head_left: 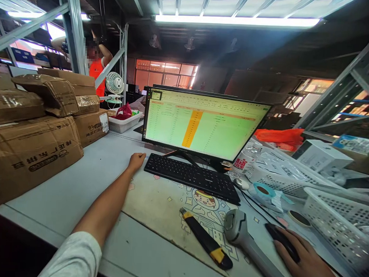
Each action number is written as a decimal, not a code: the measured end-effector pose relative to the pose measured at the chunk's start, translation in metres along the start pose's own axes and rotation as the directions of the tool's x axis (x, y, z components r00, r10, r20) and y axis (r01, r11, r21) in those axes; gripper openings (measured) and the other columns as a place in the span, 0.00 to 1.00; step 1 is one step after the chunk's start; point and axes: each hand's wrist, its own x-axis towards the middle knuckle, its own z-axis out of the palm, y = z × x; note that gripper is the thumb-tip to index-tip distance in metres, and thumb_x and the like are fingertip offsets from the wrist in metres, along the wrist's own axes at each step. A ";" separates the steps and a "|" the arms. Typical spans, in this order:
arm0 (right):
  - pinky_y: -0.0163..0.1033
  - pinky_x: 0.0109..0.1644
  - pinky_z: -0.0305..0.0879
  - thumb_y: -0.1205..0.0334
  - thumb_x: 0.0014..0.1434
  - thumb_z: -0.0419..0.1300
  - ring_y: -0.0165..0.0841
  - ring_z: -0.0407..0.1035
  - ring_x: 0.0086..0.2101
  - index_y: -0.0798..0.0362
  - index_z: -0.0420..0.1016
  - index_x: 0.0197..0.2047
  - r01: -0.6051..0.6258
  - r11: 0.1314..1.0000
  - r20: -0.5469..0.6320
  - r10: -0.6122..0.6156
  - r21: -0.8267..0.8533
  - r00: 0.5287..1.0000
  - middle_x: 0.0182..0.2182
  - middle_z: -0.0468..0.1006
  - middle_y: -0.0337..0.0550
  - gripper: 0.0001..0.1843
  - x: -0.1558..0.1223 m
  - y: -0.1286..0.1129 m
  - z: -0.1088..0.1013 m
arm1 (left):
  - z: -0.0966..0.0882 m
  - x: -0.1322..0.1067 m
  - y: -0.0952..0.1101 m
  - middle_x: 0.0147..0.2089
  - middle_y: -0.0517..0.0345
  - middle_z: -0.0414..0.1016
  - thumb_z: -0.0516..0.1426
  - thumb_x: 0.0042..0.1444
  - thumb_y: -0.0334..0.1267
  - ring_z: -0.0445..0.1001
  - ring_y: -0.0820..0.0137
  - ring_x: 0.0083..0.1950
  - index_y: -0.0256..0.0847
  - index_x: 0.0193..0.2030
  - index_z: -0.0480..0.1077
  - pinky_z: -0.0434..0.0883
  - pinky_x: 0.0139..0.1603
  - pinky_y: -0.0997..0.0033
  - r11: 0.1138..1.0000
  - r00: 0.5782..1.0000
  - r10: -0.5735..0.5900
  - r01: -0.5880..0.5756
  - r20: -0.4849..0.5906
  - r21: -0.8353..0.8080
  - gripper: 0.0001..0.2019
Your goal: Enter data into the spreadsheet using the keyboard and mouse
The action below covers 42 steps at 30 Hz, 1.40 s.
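Observation:
My left hand rests on the grey table as a closed fist holding nothing, just left of the black keyboard. My right hand lies on a black mouse at the lower right. Between my hands, on a printed desk mat, lie a black-and-yellow utility knife and a grey barcode scanner. Behind the keyboard stands a monitor showing a green spreadsheet with an orange column.
Taped cardboard boxes are stacked on the left. White baskets, tape rolls, a bottle and a second grey mouse crowd the right. Behind stand a small fan, a tray and a person in orange by metal shelving.

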 end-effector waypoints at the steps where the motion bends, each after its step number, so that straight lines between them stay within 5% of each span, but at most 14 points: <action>1: 0.59 0.50 0.78 0.30 0.63 0.46 0.55 0.78 0.50 0.45 0.73 0.59 -0.022 1.000 0.008 0.022 0.020 1.000 0.58 0.77 0.55 0.36 0.000 0.000 0.000 | 0.000 0.000 0.001 0.25 0.61 0.45 0.54 0.61 0.48 0.48 0.72 0.31 0.41 0.21 0.49 0.48 0.34 0.68 1.000 1.000 0.000 0.000 0.000 0.006 0.24; 15: 0.55 0.62 0.72 0.43 0.68 0.47 0.50 0.74 0.56 0.55 0.76 0.62 -0.105 0.994 -0.060 0.103 -0.032 0.993 0.60 0.74 0.55 0.33 -0.015 -0.034 -0.021 | -0.005 0.003 0.001 0.24 0.59 0.59 0.57 0.57 0.49 0.61 0.67 0.34 0.37 0.23 0.68 0.57 0.37 0.70 0.998 0.999 -0.025 0.023 0.028 0.059 0.19; 33: 0.55 0.62 0.72 0.46 0.68 0.50 0.48 0.74 0.55 0.54 0.78 0.61 -0.048 0.999 -0.021 0.048 0.021 0.999 0.60 0.74 0.54 0.29 -0.016 -0.031 -0.018 | -0.005 0.003 0.002 0.25 0.60 0.62 0.56 0.58 0.50 0.64 0.67 0.35 0.35 0.24 0.70 0.58 0.38 0.70 0.996 0.999 -0.049 0.047 0.022 0.082 0.20; 42: 0.56 0.60 0.74 0.41 0.68 0.48 0.50 0.75 0.54 0.54 0.80 0.60 -0.009 1.000 -0.047 0.009 -0.007 0.999 0.59 0.75 0.54 0.33 -0.013 -0.007 -0.005 | 0.001 0.005 -0.003 0.25 0.59 0.60 0.55 0.56 0.53 0.61 0.68 0.34 0.37 0.22 0.68 0.57 0.39 0.69 0.999 1.000 -0.018 0.018 0.021 0.044 0.21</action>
